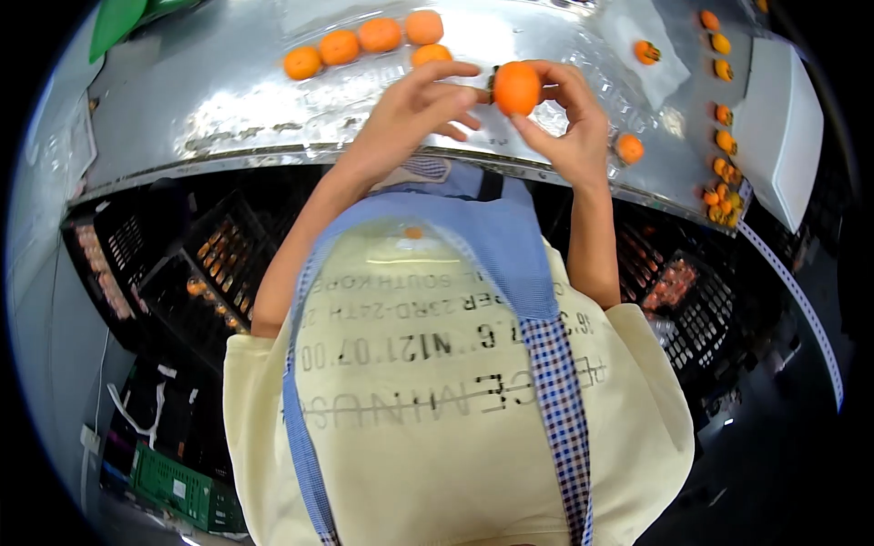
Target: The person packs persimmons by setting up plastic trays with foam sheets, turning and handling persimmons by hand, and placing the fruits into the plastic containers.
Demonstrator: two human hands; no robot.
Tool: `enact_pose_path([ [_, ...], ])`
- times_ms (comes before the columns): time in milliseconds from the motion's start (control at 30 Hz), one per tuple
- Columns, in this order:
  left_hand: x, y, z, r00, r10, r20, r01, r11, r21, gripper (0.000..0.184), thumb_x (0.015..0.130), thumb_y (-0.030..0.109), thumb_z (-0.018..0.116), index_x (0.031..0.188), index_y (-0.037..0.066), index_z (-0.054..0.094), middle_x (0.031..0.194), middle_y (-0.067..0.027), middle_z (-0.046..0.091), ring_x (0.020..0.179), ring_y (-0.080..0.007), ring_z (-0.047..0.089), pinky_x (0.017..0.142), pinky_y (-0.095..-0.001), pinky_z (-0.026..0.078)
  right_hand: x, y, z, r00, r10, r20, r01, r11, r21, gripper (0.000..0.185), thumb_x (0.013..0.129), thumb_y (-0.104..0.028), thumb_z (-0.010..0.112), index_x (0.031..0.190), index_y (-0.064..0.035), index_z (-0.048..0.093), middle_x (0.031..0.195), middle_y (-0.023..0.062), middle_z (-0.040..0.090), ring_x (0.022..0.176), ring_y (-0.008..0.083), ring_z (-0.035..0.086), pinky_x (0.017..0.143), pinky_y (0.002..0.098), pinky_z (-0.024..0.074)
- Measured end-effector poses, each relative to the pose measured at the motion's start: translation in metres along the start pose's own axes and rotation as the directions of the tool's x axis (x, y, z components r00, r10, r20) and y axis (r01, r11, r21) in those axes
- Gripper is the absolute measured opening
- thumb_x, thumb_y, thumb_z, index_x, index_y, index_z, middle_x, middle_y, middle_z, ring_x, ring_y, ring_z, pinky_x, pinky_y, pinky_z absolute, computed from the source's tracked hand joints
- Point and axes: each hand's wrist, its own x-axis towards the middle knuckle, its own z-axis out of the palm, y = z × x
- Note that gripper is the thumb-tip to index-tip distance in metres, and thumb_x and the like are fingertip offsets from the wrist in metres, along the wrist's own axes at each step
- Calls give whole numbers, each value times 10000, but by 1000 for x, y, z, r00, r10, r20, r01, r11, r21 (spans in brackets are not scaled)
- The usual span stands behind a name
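Note:
An orange persimmon (517, 89) with a dark leafy calyx is held above the metal table (246, 100), between the thumb and fingers of my right hand (574, 123). My left hand (410, 114) is just left of it, fingers spread and holding nothing, with a fingertip close to the calyx. Whether that fingertip touches it I cannot tell. Beyond my left hand several persimmons (380, 35) sit in a row, apparently on clear plastic. Another persimmon (629, 148) lies on the table to the right of my right hand.
A persimmon (647, 52) rests on a white sheet (637, 27) at the back right. Several small orange fruits line the table's right side beside a white box (781, 136). Black crates (214, 250) stand below the front edge. A green container (118, 23) is at the upper left.

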Motion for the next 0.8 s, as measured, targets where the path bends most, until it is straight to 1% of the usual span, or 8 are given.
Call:
enact_pose_path([
  [267, 0, -25, -15, 995, 56, 89, -10, 896, -444, 457, 948, 281, 446, 1285, -21, 385, 1239, -154, 488, 1138, -231, 510, 928, -379, 466, 16, -22, 29, 984, -131, 123, 137, 989, -47, 504, 617, -173, 782, 1066, -43, 593, 940, 73, 579, 813, 186, 561, 712, 282, 466],
  [400, 1, -24, -12, 999, -27, 43, 42, 920, -389, 453, 954, 288, 432, 1294, -6, 380, 1226, -156, 499, 1095, -234, 539, 887, -371, 480, 16, -10, 27, 970, -207, 130, 221, 970, -101, 492, 629, -176, 773, 1068, -42, 597, 944, 77, 583, 816, 192, 559, 731, 279, 462],
  [500, -1, -5, 5, 988, -134, 82, 150, 956, -253, 483, 966, 316, 387, 1349, 33, 306, 1229, -165, 499, 1039, -257, 570, 832, -348, 495, 9, 1, 2, 996, 14, 87, -21, 997, 76, 436, 649, -131, 743, 1047, -33, 595, 960, 64, 590, 846, 175, 559, 748, 283, 467],
  [533, 1, -15, 2, 990, -105, 95, 123, 970, -209, 549, 970, 408, 305, 1376, 42, 252, 1238, -171, 490, 1024, -271, 572, 825, -355, 493, 5, 25, -16, 996, 77, -52, -66, 979, 192, 437, 675, -149, 749, 1062, -12, 598, 995, 68, 602, 848, 154, 568, 735, 274, 474],
  [567, -7, -26, 1, 988, -146, -42, 135, 969, -208, 627, 952, 508, 227, 1383, 53, 248, 1237, -165, 494, 1012, -262, 571, 831, -361, 483, -2, 59, -74, 882, 317, -350, -196, 920, 339, 443, 717, -167, 743, 1087, 21, 590, 978, 84, 620, 812, 142, 584, 718, 263, 478],
  [633, 4, -24, 1, 988, -142, -60, 137, 988, -71, 705, 911, 603, 222, 1349, 60, 318, 1236, -138, 498, 969, -227, 577, 806, -330, 465, 6, 77, -190, 720, 299, -626, -112, 941, 320, 351, 799, -239, 691, 1048, -4, 613, 864, 55, 632, 721, 114, 579, 637, 229, 464],
  [700, 8, -21, -1, 985, -152, -85, 148, 988, -48, 525, 948, 453, 338, 1274, 51, 422, 1127, -102, 564, 905, -178, 576, 781, -305, 459, 12, 84, -306, 571, 313, -759, 47, 910, 411, 312, 825, -321, 660, 939, -33, 620, 742, 3, 569, 612, 80, 509, 567, 191, 415],
  [800, 9, -20, -2, 982, -142, -125, 138, 990, -41, 393, 953, 325, 418, 1222, 43, 474, 1057, -78, 591, 880, -145, 576, 764, -285, 460, 4, 92, -413, 477, 490, -729, 343, 661, 668, 513, 871, -385, 569, 1063, 88, 511, 828, 88, 594, 741, 171, 564, 710, 223, 498],
])
